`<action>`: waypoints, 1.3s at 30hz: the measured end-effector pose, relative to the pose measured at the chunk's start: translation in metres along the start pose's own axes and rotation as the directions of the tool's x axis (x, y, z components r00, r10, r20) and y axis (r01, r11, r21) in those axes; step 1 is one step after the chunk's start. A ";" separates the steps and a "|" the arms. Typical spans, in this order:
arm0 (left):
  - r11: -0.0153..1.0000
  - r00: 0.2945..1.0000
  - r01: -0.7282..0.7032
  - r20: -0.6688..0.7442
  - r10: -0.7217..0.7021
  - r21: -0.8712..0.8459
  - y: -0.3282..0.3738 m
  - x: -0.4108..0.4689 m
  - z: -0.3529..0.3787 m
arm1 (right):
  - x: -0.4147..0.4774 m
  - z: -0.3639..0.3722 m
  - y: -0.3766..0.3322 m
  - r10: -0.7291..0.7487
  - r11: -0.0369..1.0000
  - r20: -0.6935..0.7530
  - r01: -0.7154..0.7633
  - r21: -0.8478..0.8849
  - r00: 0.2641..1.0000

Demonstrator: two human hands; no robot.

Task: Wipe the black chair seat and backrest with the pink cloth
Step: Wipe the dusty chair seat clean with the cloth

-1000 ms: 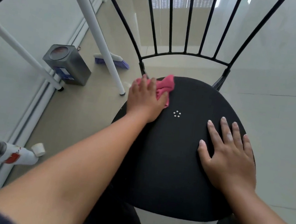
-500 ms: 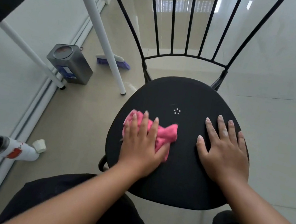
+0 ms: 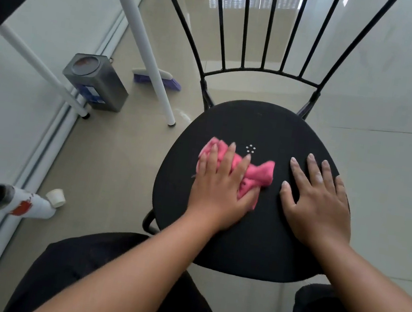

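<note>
The left hand (image 3: 219,187) lies palm down on the pink cloth (image 3: 258,175), fingers straight and slightly spread, and presses it flat against the seat (image 3: 240,243). No finger curls round the cloth. Bunched cloth shows beyond the fingertips and sticks out on the thumb side of this hand. Its free end stops just short of the right thumb.

The right hand (image 3: 318,202) rests flat on bare seat on the thumb side of the left hand. Its fingers are extended and apart, and it holds nothing. The two hands lie near each other but do not touch.

Just beyond the left fingertips, a small ring of white dots (image 3: 250,149) marks the seat centre. Farther beyond both hands, the backrest (image 3: 269,31) rises from the rear seat edge as a fan of thin black bars.

On the little-finger side of the left hand, on the floor, the following items stand apart from the chair:
- a white table leg (image 3: 147,40);
- a purple brush head (image 3: 157,80) behind that leg;
- a square metal tin (image 3: 98,83);
- a white bottle (image 3: 18,204) lying on its side, with a white cap (image 3: 55,197) beside it.
</note>
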State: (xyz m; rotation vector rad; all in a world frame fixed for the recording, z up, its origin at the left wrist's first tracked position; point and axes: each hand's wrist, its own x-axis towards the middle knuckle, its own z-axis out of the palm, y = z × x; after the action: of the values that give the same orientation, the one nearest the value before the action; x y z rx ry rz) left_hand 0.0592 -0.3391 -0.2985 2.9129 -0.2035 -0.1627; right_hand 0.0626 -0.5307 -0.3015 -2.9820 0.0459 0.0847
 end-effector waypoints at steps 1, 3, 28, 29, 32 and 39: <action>1.000 1.000 -0.019 -0.003 0.019 0.008 -0.003 -0.031 0.002 | 0.000 -0.001 -0.001 -0.002 1.000 0.004 0.002 -0.003 1.000; 0.998 0.999 -0.038 0.017 0.037 0.044 -0.017 -0.077 0.003 | 0.000 -0.001 -0.002 -0.006 1.000 0.019 0.006 -0.003 1.000; 0.982 0.981 -0.177 0.096 0.170 0.070 -0.023 0.051 -0.016 | 0.000 -0.002 -0.002 0.100 0.991 -0.076 -0.093 0.093 0.992; 0.986 0.983 -0.153 0.110 0.144 0.072 -0.031 0.022 -0.016 | 0.000 -0.003 -0.002 0.103 0.991 -0.074 -0.096 0.094 0.992; 0.983 0.983 -0.162 0.100 0.153 0.087 -0.035 -0.067 -0.005 | -0.001 -0.004 -0.004 0.104 0.991 -0.057 -0.099 0.085 0.993; 0.998 0.999 -0.036 0.014 0.035 0.048 -0.012 -0.060 0.004 | 0.000 -0.001 -0.002 0.100 0.993 -0.055 -0.096 0.064 0.994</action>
State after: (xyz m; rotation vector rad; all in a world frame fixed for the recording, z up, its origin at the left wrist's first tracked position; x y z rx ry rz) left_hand 0.0010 -0.3192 -0.2999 2.9550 -0.2649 -0.1735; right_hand 0.0624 -0.5291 -0.2998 -2.9194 0.1984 0.0086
